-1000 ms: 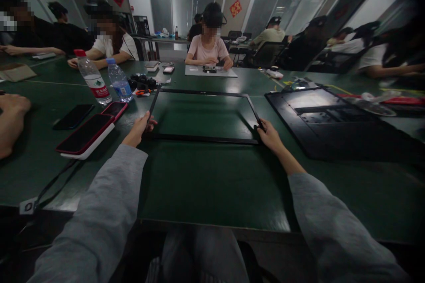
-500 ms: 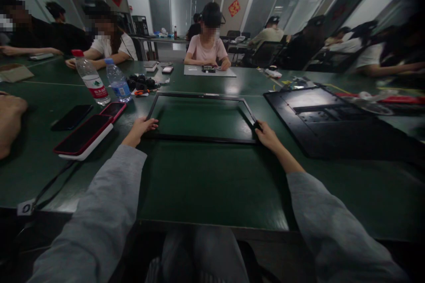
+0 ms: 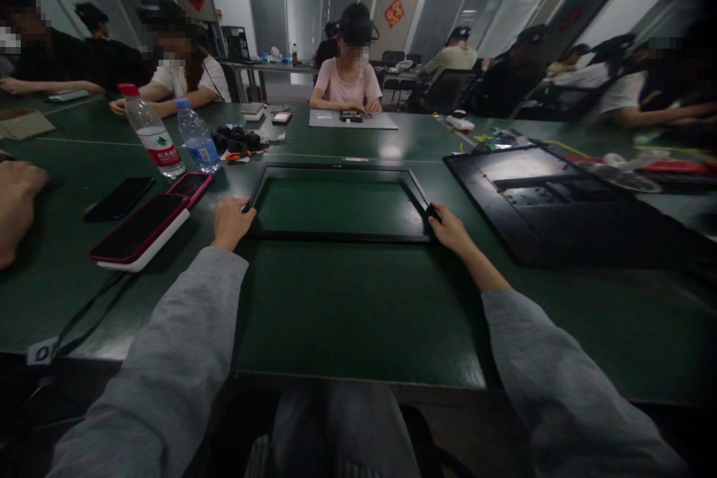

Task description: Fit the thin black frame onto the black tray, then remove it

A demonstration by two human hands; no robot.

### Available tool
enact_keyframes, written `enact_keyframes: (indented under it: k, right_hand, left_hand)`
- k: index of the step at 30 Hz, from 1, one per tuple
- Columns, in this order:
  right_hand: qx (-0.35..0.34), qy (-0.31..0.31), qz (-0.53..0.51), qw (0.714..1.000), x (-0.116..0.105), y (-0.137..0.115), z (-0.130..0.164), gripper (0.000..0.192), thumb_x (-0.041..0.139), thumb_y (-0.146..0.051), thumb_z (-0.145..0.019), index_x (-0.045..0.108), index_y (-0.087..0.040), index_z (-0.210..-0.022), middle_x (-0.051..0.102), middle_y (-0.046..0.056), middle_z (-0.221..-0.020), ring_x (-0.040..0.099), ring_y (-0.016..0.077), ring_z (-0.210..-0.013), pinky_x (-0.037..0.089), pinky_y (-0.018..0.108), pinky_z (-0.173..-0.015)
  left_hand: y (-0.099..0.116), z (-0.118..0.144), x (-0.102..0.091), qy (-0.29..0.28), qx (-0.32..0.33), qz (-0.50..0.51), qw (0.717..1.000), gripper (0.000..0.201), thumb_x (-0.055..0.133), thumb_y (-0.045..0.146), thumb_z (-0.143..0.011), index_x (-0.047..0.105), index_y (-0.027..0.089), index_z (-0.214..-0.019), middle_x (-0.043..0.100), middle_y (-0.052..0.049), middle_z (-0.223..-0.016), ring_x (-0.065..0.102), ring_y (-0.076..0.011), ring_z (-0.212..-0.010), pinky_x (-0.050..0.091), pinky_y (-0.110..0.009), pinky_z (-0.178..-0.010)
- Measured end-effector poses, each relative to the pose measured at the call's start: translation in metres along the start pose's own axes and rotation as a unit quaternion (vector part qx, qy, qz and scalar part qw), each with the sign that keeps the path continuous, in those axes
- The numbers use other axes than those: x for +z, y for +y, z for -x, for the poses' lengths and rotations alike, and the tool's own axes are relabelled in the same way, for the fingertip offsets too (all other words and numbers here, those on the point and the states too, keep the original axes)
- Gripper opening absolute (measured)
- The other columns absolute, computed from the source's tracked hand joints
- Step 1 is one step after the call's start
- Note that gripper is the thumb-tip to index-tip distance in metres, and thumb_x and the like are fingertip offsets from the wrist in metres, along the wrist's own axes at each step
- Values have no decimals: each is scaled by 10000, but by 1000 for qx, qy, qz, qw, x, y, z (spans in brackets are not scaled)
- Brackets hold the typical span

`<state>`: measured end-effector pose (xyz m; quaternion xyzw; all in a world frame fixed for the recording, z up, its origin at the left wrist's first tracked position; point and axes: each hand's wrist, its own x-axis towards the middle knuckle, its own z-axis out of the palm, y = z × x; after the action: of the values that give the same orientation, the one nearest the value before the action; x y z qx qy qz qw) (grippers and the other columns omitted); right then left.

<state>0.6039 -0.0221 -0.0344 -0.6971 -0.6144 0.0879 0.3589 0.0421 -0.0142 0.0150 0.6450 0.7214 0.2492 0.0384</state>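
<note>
A thin black rectangular frame point(image 3: 340, 237) lies flat on the green table point(image 3: 358, 314) straight ahead of me, the green top showing through its opening. My left hand point(image 3: 231, 222) grips its near left corner with the fingers curled over the edge. My right hand point(image 3: 449, 230) holds the near right corner, fingers closed on the frame's right side. Both arms wear grey sleeves.
A large black panel point(image 3: 538, 198) lies to the right of the frame. On the left are phones point(image 3: 140, 228), a black phone point(image 3: 119, 198) and two water bottles point(image 3: 151, 131). Another person's hand point(image 3: 16, 202) rests at far left. Several people sit around the tables.
The frame has come down from a slight tilt to lie flatter on the table. My left hand shifted from an open-fingered touch to a closed grip on the left corner.
</note>
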Motion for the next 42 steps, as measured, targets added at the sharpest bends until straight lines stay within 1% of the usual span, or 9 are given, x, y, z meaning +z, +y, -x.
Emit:
enact_keyframes:
  k: [4,6,8,13,16,20,27,35,42]
  right_hand:
    - [-9,17,2,1000,-5,-7,4,497,631,-322,-827,744,-211,-1298,784,130,-1188,738,346,-1113,552,566,-1089]
    - [-1,25,8,1000,-8,-10,6,486,643,-328,-818,772,-202,-1268,799,124,-1091,753,322,-962,585,544,-1018]
    - [8,37,5,999,-10,-11,7,478,640,-347,-825,783,-192,-1254,801,124,-1066,749,308,-909,594,528,-983]
    - [2,70,-18,997,-10,-10,9,424,576,-422,-893,797,-193,-1173,791,146,-1159,750,321,-1020,577,525,-1017]
    - [0,72,-12,997,-9,-10,9,444,578,-406,-868,795,-177,-1179,792,152,-1144,747,319,-1028,582,510,-1007]
    - [-27,47,1,999,-10,-9,6,496,629,-364,-796,780,-164,-1224,793,154,-1112,739,330,-1033,578,516,-1003]
    - [-42,-19,14,999,-8,4,1,661,609,-256,-755,689,-209,-1410,734,125,-1342,668,353,-1275,514,579,-1122]
    - [-60,17,25,998,-10,-3,2,595,557,-219,-748,748,-149,-1307,780,158,-1198,726,342,-1130,535,547,-1098]
    - [-22,18,15,999,-13,-7,6,532,564,-269,-814,754,-153,-1296,776,167,-1194,747,342,-1051,568,543,-1029]
  left_hand:
    - [-1,0,5,-9,16,-41,999,465,557,370,-932,793,175,-1282,706,-167,-1344,595,-365,-1258,462,-482,-1108]
    - [0,1,6,-11,22,-46,999,442,573,380,-928,797,204,-1266,704,-164,-1328,578,-388,-1261,473,-519,-1088]
    - [1,2,6,-15,21,-46,999,435,583,382,-929,794,208,-1267,691,-174,-1341,565,-411,-1272,482,-542,-1065]
    - [3,3,5,-19,15,-38,999,425,569,410,-968,786,213,-1276,669,-179,-1363,556,-416,-1296,470,-549,-1079]
    - [2,2,5,-22,13,-42,999,440,553,427,-983,779,201,-1285,664,-189,-1378,556,-419,-1300,475,-551,-1072]
    - [-2,0,6,-29,19,-46,998,449,574,448,-974,774,196,-1287,656,-189,-1403,544,-422,-1318,483,-540,-1062]
    - [-9,-7,9,-20,8,-8,1000,440,580,423,-971,778,193,-1290,674,-171,-1385,574,-380,-1299,458,-496,-1109]
    - [-9,-7,11,-39,14,-7,999,482,561,484,-983,759,205,-1322,653,-173,-1463,523,-427,-1376,438,-576,-1126]
    - [-1,-2,7,-61,28,5,998,518,528,497,-999,741,168,-1338,610,-202,-1525,486,-486,-1396,417,-687,-1105]
